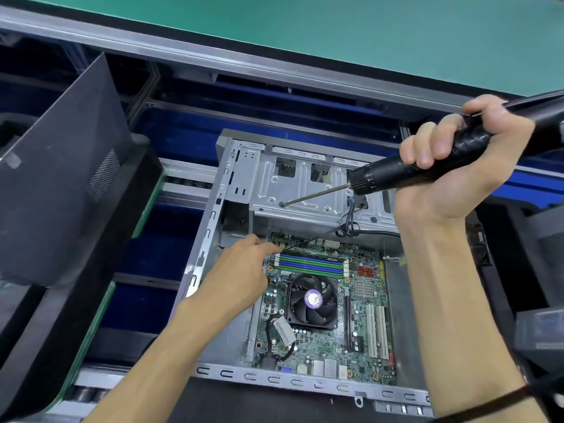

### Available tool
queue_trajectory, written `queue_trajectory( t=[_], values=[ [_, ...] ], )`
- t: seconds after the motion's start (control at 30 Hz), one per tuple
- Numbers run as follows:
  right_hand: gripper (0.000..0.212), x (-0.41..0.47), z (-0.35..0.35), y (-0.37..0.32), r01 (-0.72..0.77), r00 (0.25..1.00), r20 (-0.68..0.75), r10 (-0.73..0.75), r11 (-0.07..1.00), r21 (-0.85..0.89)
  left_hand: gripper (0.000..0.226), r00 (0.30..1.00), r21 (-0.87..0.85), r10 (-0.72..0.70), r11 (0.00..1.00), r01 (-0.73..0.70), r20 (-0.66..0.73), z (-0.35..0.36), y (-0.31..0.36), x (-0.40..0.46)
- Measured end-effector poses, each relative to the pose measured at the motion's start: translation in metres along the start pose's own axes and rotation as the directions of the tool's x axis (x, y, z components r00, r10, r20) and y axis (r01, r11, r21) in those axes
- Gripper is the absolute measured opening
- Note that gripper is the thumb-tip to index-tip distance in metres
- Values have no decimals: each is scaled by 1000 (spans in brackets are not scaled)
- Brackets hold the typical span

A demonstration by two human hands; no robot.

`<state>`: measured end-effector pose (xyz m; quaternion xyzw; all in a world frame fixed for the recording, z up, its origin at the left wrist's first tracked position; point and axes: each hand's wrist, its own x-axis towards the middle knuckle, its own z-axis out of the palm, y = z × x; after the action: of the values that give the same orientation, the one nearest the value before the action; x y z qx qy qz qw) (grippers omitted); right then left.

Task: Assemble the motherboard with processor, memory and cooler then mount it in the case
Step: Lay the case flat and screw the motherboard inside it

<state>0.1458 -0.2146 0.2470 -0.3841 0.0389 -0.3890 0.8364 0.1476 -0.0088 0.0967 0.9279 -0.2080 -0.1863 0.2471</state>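
The motherboard [329, 303] lies flat inside the open metal case [213, 245], with the black cooler fan [312, 300] sitting on it near the middle and the green and blue memory sticks [311, 264] seated in their slots just above the fan. The right hand [457, 160] is wrapped round the black body of an electric screwdriver [406, 169], fingers curled over the top and thumb underneath; the tool is tilted, and its long thin bit [314, 195] points down to the left, its tip at a hole in the grey drive tray [305, 184] above the board. The left hand [241, 270] reaches into the case at the board's upper left corner, fingers stretched toward the board's edge; whether the fingertips pinch anything small there cannot be told. A dark side panel [61, 166] stands tilted to the left of the case
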Motion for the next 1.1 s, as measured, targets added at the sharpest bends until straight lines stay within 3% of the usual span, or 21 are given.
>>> queue_trajectory(
  t=[0.2, 0.43, 0.7, 1.1],
  values=[
    [12, 3, 0, 5, -5, 999, 50, 6, 1000, -24, 74, 1000, 4, 22, 1000, -22, -12, 2, -1, 1],
    [17, 4, 9, 26, -49, 970, 236, 65, 996, -73, 71, 997, 42, 67, 997, -66, -34, 6, 4, -4],
    [4, 1, 22, 58, -60, 902, 405, 149, 973, -225, 67, 998, 151, 31, 988, -40, 58, 6, 15, -10],
    [17, -10, 17, 97, -15, 863, 461, 206, 923, -384, 70, 996, 144, 4, 989, -17, 92, 5, 15, -7]
  ],
)
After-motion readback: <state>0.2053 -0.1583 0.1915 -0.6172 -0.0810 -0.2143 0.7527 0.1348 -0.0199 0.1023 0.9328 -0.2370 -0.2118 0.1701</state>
